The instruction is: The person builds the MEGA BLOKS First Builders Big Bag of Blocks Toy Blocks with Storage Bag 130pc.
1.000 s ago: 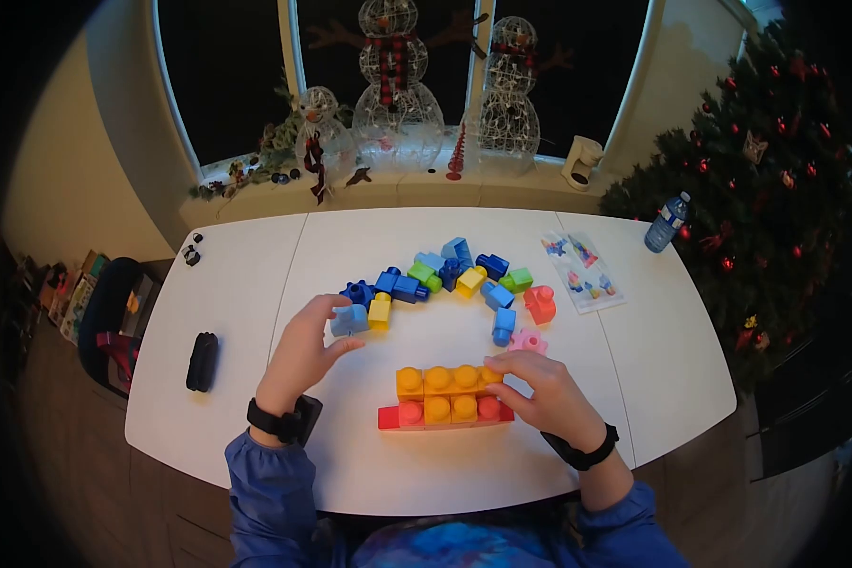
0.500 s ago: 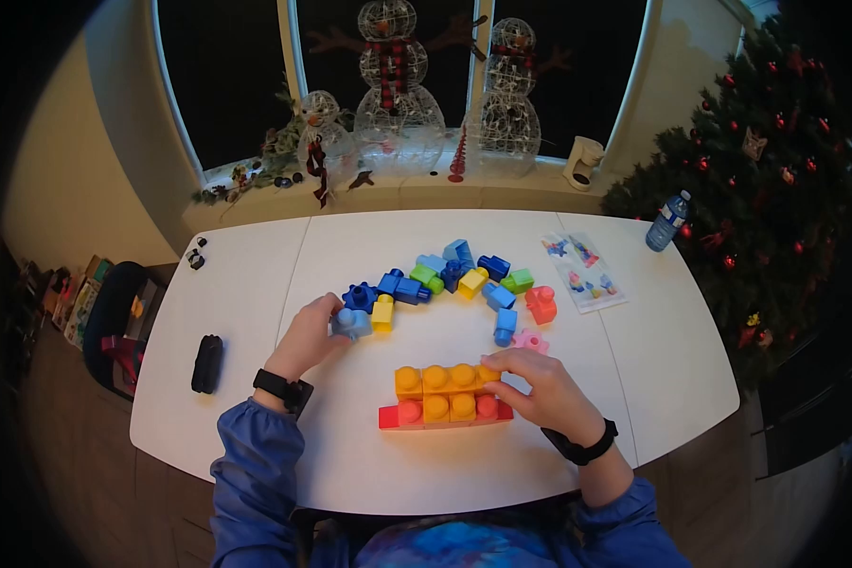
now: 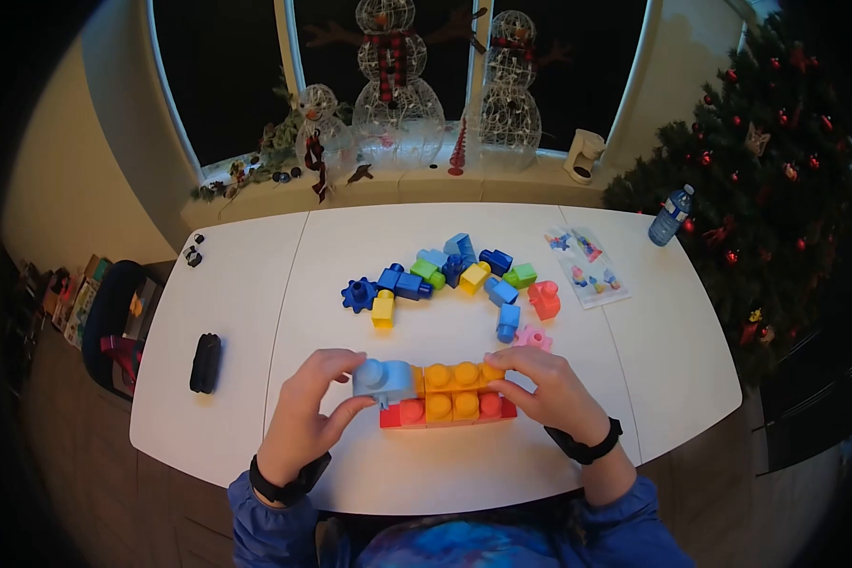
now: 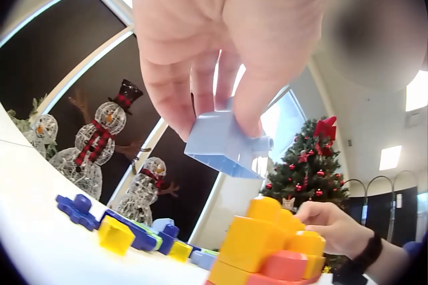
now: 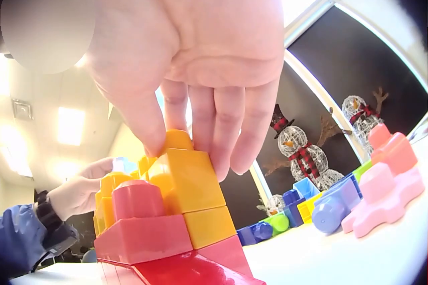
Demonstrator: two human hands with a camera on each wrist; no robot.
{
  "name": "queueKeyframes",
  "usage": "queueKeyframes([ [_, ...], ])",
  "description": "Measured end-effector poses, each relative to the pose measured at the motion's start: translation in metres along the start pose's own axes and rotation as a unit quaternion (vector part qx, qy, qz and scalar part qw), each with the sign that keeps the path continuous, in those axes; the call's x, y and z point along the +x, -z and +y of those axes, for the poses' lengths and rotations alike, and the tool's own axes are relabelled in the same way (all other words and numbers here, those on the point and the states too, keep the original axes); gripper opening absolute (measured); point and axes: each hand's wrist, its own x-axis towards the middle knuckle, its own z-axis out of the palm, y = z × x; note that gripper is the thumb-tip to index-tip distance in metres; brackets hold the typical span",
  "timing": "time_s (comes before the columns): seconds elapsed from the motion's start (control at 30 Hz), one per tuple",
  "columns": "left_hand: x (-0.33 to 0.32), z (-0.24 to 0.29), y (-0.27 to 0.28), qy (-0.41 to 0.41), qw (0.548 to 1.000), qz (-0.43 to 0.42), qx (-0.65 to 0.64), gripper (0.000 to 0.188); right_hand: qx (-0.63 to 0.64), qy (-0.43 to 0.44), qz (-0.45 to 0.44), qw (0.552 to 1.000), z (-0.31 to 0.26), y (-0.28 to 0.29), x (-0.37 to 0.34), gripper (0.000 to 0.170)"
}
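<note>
The left hand [image 3: 305, 417] pinches a light blue block [image 3: 382, 379] between thumb and fingers. In the left wrist view that light blue block [image 4: 223, 143] is tilted, its hollow underside showing, with a side knob at its right. In the head view it overlaps the left end of the orange upper row [image 3: 454, 378]; in the left wrist view it hangs above the structure. Thumb and fingers of the right hand [image 3: 557, 402] grip the right end of that row. The red base [image 3: 507, 410] lies beneath the orange blocks [image 5: 190, 178].
An arc of blocks lies beyond the structure, from a dark blue gear-shaped piece [image 3: 359, 294] to a pink one [image 3: 534, 338]. A picture sheet [image 3: 587, 268] and a bottle [image 3: 671, 216] are at the right, a black case [image 3: 205, 363] at the left.
The left hand took hold of the light blue block at the arc's left end and brought it toward the person, over to the structure's left end. The right hand stays at the right end.
</note>
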Motion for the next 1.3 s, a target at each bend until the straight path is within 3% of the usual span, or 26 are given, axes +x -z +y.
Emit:
queueKeyframes([
  [0.13,-0.010,0.011,-0.021,-0.044,0.997,-0.055,0.008,0.044,-0.001,-0.001,0.002,1.000,0.000,0.000,0.000,0.030],
  [0.43,-0.006,0.017,-0.037,-0.077,0.992,-0.054,0.080,0.038,-0.001,-0.001,-0.006,1.000,-0.002,0.002,0.002,0.030],
  [0.7,-0.009,0.019,-0.041,-0.012,0.999,-0.029,0.014,0.041,-0.020,-0.001,-0.051,0.998,0.000,0.016,0.009,0.033],
  [0.8,-0.012,0.016,-0.041,0.011,1.000,-0.021,-0.005,0.043,-0.105,-0.050,0.032,0.993,0.015,0.032,0.022,0.040],
  [0.9,-0.017,0.016,-0.043,0.009,1.000,-0.021,-0.001,0.041,-0.295,-0.089,0.061,0.949,0.070,0.040,0.029,0.047],
  [1.0,-0.019,0.013,-0.045,-0.002,1.000,-0.023,0.011,0.036,-0.341,-0.205,0.012,0.917,0.108,0.034,0.035,0.048],
  [1.1,-0.018,0.012,-0.044,-0.010,1.000,-0.026,0.014,0.031,-0.327,-0.240,-0.032,0.913,0.143,0.024,0.040,0.046],
  [1.2,-0.017,0.013,-0.040,-0.013,0.999,-0.034,0.017,0.029,-0.309,-0.255,-0.021,0.916,0.145,0.024,0.041,0.045],
  [1.3,-0.017,0.014,-0.040,-0.005,0.999,-0.039,0.020,0.028,-0.260,-0.243,0.095,0.930,0.103,0.036,0.040,0.046],
])
